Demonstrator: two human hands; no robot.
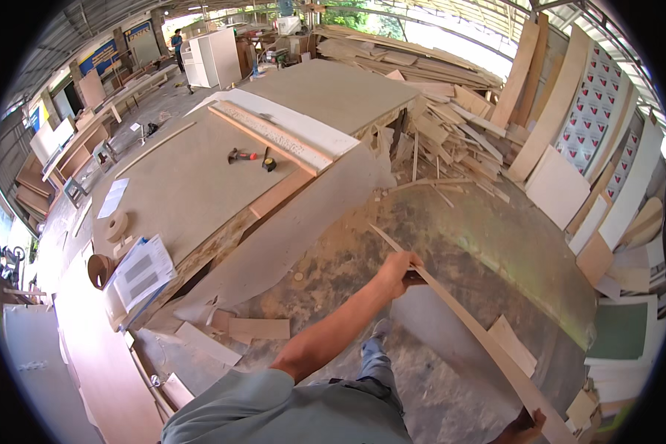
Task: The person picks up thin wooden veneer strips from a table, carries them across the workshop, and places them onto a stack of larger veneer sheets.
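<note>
A long, thin wooden panel (464, 317) stands on edge in front of me, slanting from the middle of the view to the lower right. Its pale grey face drops toward the floor on my side. My left hand (403, 269) is closed round the panel's upper edge near the far end. Farther down at the lower right, my right hand (524, 428) grips the same panel close to its near end, partly cut off by the frame's lower edge. Beyond my left arm, a hammer (242, 155) and a black tape measure (269, 162) lie on a large board-topped worktable (192, 185).
Printed sheets (142, 272) and tape rolls (115, 226) lie on the table's near left corner. Scrap wood (451, 144) is heaped behind; tall boards (551, 159) lean at right. Offcuts (259, 328) lie on the floor by my feet. A person (177, 49) stands far back.
</note>
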